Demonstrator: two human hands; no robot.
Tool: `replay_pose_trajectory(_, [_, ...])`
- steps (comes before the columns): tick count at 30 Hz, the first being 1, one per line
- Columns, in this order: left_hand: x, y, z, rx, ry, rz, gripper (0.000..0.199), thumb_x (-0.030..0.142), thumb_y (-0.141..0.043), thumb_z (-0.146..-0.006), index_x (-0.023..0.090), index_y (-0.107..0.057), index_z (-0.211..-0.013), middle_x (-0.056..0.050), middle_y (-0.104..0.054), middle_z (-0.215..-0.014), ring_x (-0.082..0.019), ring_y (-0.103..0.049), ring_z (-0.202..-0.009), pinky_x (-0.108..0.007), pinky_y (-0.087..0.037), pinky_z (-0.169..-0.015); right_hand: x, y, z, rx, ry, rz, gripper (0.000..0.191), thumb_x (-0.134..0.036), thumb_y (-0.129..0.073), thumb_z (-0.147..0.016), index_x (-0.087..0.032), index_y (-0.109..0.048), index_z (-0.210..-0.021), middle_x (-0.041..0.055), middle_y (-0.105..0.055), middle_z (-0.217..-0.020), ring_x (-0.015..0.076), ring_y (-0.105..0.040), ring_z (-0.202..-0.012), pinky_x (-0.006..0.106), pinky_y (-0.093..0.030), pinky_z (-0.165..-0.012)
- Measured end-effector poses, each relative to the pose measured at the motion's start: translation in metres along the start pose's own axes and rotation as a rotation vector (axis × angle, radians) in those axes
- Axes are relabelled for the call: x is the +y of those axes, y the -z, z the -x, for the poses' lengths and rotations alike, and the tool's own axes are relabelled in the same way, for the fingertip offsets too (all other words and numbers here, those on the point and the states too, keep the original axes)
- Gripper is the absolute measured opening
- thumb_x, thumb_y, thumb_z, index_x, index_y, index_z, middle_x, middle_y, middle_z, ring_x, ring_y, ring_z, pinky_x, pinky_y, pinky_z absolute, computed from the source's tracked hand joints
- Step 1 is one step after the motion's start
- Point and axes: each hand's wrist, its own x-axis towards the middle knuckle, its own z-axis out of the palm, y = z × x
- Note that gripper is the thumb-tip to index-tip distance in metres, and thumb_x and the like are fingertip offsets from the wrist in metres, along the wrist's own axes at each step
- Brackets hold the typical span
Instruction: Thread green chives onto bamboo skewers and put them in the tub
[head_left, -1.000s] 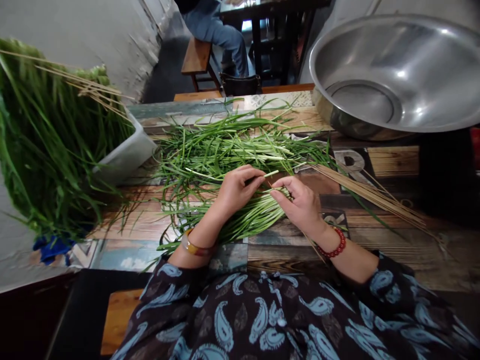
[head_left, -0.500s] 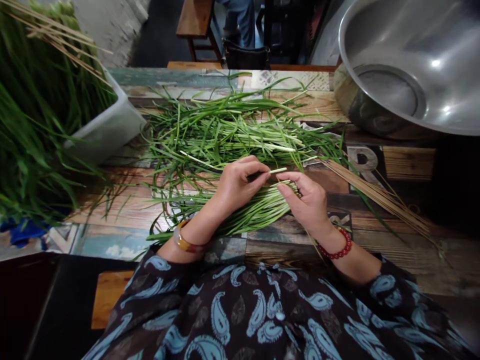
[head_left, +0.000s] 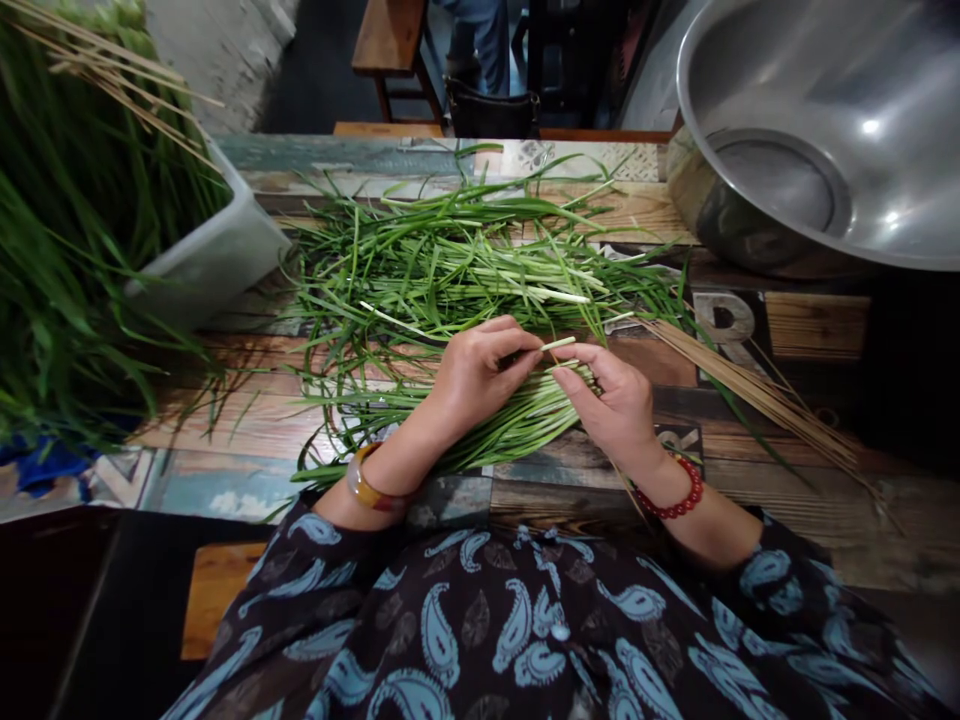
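Observation:
My left hand point(head_left: 484, 370) pinches a green stalk point(head_left: 559, 344) near its pale end, which sticks out past the fingertips toward my right hand. My right hand point(head_left: 611, 400) is closed on a thin straw point(head_left: 624, 482), whose tail hangs below the palm; part of it is hidden by the fingers. Under both hands lies a row of long green stalks point(head_left: 517, 425), pale ends to the right. Behind them a loose heap of green stalks point(head_left: 457, 265) spreads over the patterned wooden table point(head_left: 570, 510).
A white bin point(head_left: 217, 265) of long green leaves point(head_left: 67, 240), with straws on top, stands at the left. Dry straws point(head_left: 757, 395) lie right of my hands. A large metal basin point(head_left: 787, 180) is at the back right. Beyond the table is a person's leg point(head_left: 487, 45).
My left hand has shifted very slightly right with the stalk, whose pale end is now closer to my right fingertips. The rest looks the same.

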Motion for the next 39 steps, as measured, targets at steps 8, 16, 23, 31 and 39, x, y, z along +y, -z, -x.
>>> replay_pose_trajectory(8, [-0.001, -0.002, 0.002, 0.025, -0.079, -0.075, 0.014, 0.017, -0.061, -0.090, 0.015, -0.073, -0.083, -0.002, -0.065, -0.072, -0.010, -0.059, -0.065, -0.021, -0.043, -0.061, 0.005, -0.005, 0.002, 0.036, -0.029, -0.116, 0.015, -0.033, -0.064, -0.090, -0.022, -0.064, -0.101, 0.0039, -0.075, -0.096, 0.0188, -0.072, -0.088, 0.032, -0.057, -0.082])
replay_pose_trajectory(16, [-0.003, -0.002, 0.003, 0.002, -0.062, -0.066, 0.012, 0.015, -0.062, -0.088, 0.015, -0.074, -0.083, -0.002, -0.064, -0.072, -0.010, -0.059, -0.065, -0.021, -0.043, -0.061, 0.010, -0.009, 0.005, 0.057, -0.054, -0.155, 0.050, -0.036, -0.066, -0.090, -0.023, -0.048, -0.134, 0.0016, -0.069, -0.086, 0.0185, -0.067, -0.077, 0.036, -0.057, -0.077])
replay_pose_trajectory(23, [-0.004, -0.002, 0.002, -0.023, -0.094, -0.093, 0.016, 0.018, -0.059, -0.091, 0.016, -0.073, -0.083, -0.002, -0.063, -0.071, -0.010, -0.057, -0.063, -0.022, -0.042, -0.060, 0.003, -0.004, 0.002, 0.020, -0.005, -0.086, 0.032, -0.033, -0.062, -0.092, -0.023, -0.059, -0.123, 0.0038, -0.073, -0.102, 0.0170, -0.068, -0.081, 0.033, -0.057, -0.079])
replay_pose_trajectory(31, [-0.003, -0.006, 0.003, -0.047, -0.116, -0.102, 0.019, 0.020, -0.057, -0.093, 0.016, -0.072, -0.082, -0.003, -0.064, -0.070, -0.011, -0.058, -0.064, -0.023, -0.042, -0.060, 0.003, -0.006, 0.002, 0.047, -0.021, -0.143, 0.019, -0.029, -0.063, -0.090, -0.023, -0.058, -0.107, 0.0017, -0.070, -0.095, 0.0150, -0.067, -0.080, 0.029, -0.054, -0.075])
replay_pose_trajectory(39, [-0.001, 0.000, 0.002, -0.210, -0.145, -0.107, 0.018, 0.021, -0.056, -0.093, 0.017, -0.074, -0.090, -0.005, -0.069, -0.079, -0.013, -0.063, -0.072, -0.025, -0.045, -0.066, 0.007, -0.005, 0.002, 0.047, -0.054, -0.055, 0.014, -0.034, -0.064, -0.089, -0.022, -0.058, -0.094, -0.0014, -0.063, -0.078, 0.0135, -0.057, -0.065, 0.028, -0.047, -0.065])
